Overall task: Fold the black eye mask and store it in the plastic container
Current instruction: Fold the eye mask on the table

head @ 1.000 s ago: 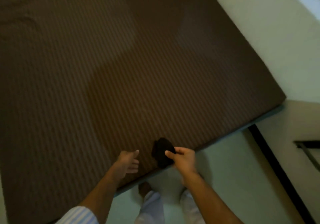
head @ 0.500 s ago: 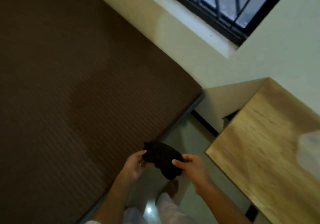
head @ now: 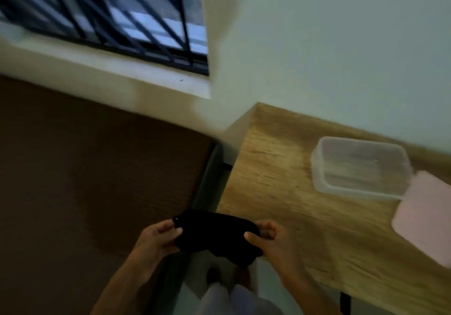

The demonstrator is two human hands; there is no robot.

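Observation:
I hold the black eye mask [head: 216, 234] stretched out between both hands, in the air over the gap between the bed and the table. My left hand [head: 158, 238] pinches its left end and my right hand [head: 269, 240] pinches its right end. The clear plastic container [head: 361, 168] stands open on the wooden table [head: 275, 185], well to the right and beyond my hands. Its pale pink lid [head: 427, 214] lies on the table just right of it. The frame is blurred by head motion.
A bed with a dark brown sheet [head: 97, 180] fills the left side. A barred window [head: 105, 14] sits in the wall above it. My legs and feet show on the floor below my hands.
The view has swung right from the bed to the table, bringing the container and lid into sight. My left hand has joined the right on the mask, which is now spread out wider.

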